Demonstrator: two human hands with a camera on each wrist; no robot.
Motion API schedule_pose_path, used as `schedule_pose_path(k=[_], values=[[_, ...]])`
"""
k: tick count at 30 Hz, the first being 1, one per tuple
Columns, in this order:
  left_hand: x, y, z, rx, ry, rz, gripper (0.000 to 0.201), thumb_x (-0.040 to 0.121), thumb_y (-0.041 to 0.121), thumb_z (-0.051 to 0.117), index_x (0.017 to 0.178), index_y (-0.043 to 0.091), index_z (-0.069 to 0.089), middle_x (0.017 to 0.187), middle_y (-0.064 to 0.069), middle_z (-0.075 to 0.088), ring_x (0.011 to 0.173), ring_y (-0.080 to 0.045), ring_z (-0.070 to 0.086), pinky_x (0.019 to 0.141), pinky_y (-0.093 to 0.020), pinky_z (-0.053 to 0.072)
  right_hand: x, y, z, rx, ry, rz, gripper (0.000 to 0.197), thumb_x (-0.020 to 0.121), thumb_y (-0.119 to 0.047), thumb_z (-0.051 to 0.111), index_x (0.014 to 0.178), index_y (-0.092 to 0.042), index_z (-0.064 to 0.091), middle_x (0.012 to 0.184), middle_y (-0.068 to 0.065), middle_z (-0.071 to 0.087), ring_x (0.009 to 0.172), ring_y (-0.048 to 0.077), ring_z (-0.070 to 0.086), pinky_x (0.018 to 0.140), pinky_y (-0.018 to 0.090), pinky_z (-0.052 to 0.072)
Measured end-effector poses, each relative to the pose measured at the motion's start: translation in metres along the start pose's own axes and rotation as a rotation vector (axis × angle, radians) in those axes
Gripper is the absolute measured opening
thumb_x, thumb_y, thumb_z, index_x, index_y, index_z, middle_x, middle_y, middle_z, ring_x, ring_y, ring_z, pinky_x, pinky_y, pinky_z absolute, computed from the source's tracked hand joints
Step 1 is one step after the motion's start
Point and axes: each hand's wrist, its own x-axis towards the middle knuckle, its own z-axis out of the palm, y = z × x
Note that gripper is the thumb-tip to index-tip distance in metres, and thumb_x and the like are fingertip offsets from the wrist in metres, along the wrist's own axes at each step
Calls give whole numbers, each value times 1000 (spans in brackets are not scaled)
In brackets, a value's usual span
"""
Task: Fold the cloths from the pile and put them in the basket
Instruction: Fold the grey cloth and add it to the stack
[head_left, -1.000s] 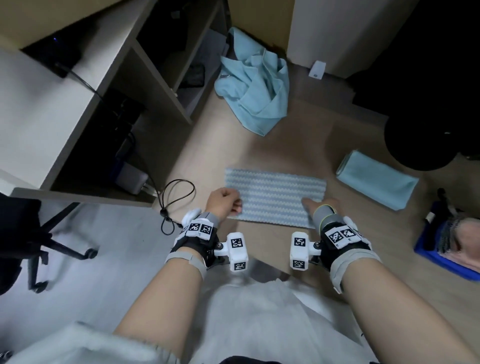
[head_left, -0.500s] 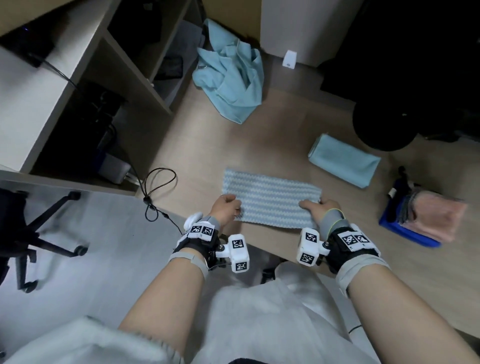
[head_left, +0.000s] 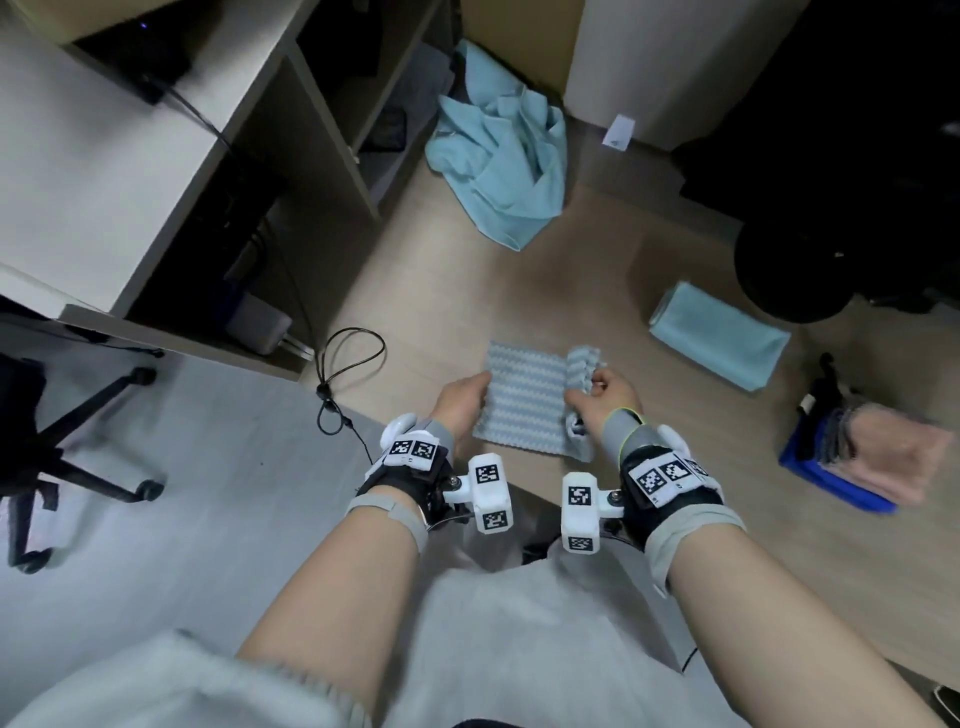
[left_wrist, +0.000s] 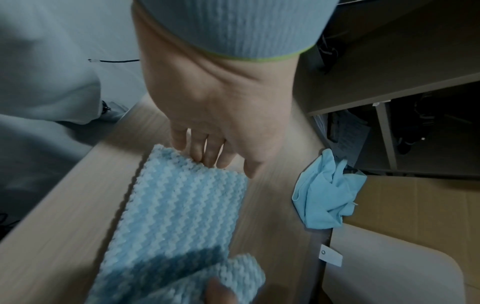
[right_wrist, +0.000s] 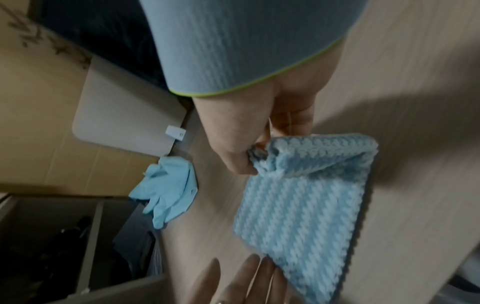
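Head view shows the striped cloth (head_left: 524, 400) lying on the table (head_left: 457, 291), the right hand (head_left: 602, 392) pinching its right end, lifted and curling over toward the left. The left hand (head_left: 460, 400) lies with straight fingers (left_wrist: 205, 152) pressing the left edge flat. To fold it well, I judge the lifted end should travel straight across and land edge on edge with the pinned side, both corners matched before letting go, then be smoothed flat. The left fingers ought to slip out only once the top layer is down. The blue basket (head_left: 831, 480), already holding cloths, waits well apart on the right; the pile (head_left: 504, 150) sits at the far edge
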Motion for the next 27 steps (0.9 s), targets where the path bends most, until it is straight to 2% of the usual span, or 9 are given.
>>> schedule_pose_path(k=[2, 5, 7, 11, 16, 19, 21, 24, 27], values=[[-1, 6, -10, -30, -74, -16, 39, 89, 41, 58, 103, 7, 71, 98, -5, 76, 93, -20, 71, 91, -37, 53, -1, -13, 21, -32, 0, 6, 18, 82, -16, 64, 93, -26, 55, 76, -5, 64, 62, 13, 57, 72, 20, 41], [2, 13, -19, -6, -159, -44, 29, 98, 38, 51, 92, 15, 67, 88, 4, 73, 81, -9, 67, 70, -25, 48, 2, -27, 48, -89, 3, 7, 22, 81, -18, 64, 102, -25, 58, 89, -1, 65, 77, 19, 57, 77, 22, 43], [11, 13, -26, -13, -189, -72, 31, 100, 40, 48, 92, 15, 64, 90, 5, 70, 82, -8, 65, 73, -24, 48, 3, -34, 68, -140, 1, 44, 25, 81, -20, 64, 104, -26, 56, 89, -2, 62, 79, 20, 56, 77, 22, 42], [21, 13, -30, 5, -210, -91, 44, 98, 49, 48, 116, 12, 62, 109, -2, 65, 103, -18, 61, 94, -33, 46, 5, -34, 93, -121, 5, 66, 39, 77, -22, 65, 115, -25, 55, 93, -4, 66, 87, 21, 63, 84, 24, 48], [26, 17, -35, -7, -230, -84, 33, 97, 48, 49, 94, 17, 63, 88, 0, 63, 75, -14, 57, 65, -24, 43, 4, -29, 103, -54, -111, 17, 42, 76, -24, 64, 116, -31, 52, 92, -6, 69, 86, 18, 66, 87, 27, 51], [25, 15, -35, -20, -245, -25, 26, 93, 40, 58, 90, 15, 66, 79, -1, 69, 68, -17, 65, 63, -24, 50, 3, -27, 97, 88, -108, 19, 31, 78, -16, 58, 107, -24, 65, 87, 1, 73, 69, 20, 67, 69, 29, 58], [23, 13, -33, -5, -185, 24, 18, 93, 30, 60, 93, 12, 62, 77, -6, 66, 59, -15, 59, 52, -21, 47, 2, -25, 90, 237, -70, 44, 24, 83, -6, 54, 96, -21, 68, 81, 8, 70, 56, 22, 59, 53, 26, 52], [13, 12, -23, -17, -141, 19, 8, 95, 16, 57, 95, 8, 57, 63, -6, 58, 43, -14, 50, 38, -20, 42, 3, -12, 69, 351, 51, 97, 24, 87, -2, 52, 78, -19, 66, 71, 8, 67, 47, 20, 51, 48, 25, 45], [-1, 10, -7, 2, -234, -38, 12, 95, 19, 59, 101, 9, 56, 65, -9, 63, 47, -17, 59, 46, -24, 52, 8, 6, 48, 392, 100, 137, 18, 89, -7, 52, 76, -16, 61, 68, 9, 63, 36, 18, 46, 40, 23, 41]])
